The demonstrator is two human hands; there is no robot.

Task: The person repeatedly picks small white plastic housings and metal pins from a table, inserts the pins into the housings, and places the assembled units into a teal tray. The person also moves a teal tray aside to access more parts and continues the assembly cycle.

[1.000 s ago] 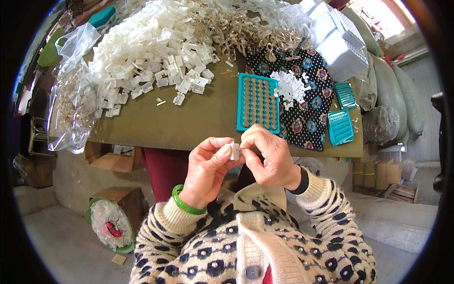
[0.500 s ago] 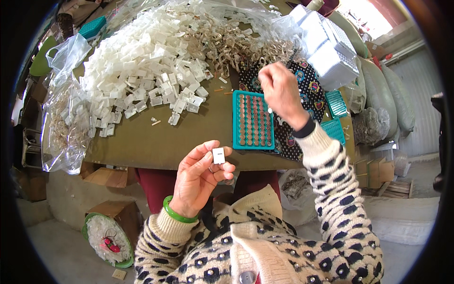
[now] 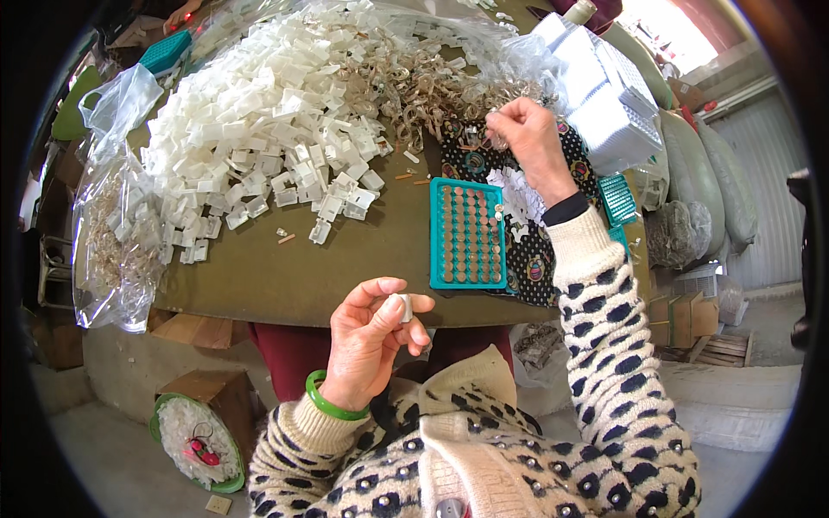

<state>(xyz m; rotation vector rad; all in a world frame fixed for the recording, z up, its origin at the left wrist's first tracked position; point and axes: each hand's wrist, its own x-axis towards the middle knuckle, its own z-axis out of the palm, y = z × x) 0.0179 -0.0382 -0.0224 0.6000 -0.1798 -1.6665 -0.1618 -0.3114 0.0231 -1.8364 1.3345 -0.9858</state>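
1. Left hand (image 3: 373,338): raised near the body, just below the near edge of the table (image 3: 285,276); its grip is pressed together, thumb and fingertips pinching a small white plastic piece (image 3: 402,306). A green bangle (image 3: 331,401) circles the wrist.
2. Small white plastic piece: held clear of the table, in front of the teal tray (image 3: 467,234) and apart from it.
3. Right hand (image 3: 530,136): stretched out over the far right of the table, at the edge of the heap of thin metal clips (image 3: 432,82); its fingers are curled together at the heap, but whether they pinch a clip cannot be told.
4. Teal tray: a flat rectangular tray lying near the table's front edge, its grid of pockets filled with small round brownish parts. It rests partly on a dark patterned cloth (image 3: 535,259).
5. Pile of white plastic pieces (image 3: 268,129): a large loose heap covering the left and middle of the table, with stray pieces scattered toward the tray.
6. Small white scraps (image 3: 518,194): a little cluster on the patterned cloth, just right of the tray and below the right hand.
7. Clear plastic bag (image 3: 117,233): hangs over the table's left edge, holding more metal clips.
8. Stack of white trays (image 3: 600,95): at the far right, beside the right hand; smaller teal trays (image 3: 618,200) lie just below it.
9. Round green-rimmed basket (image 3: 192,440): on the floor at lower left, holding white pieces.
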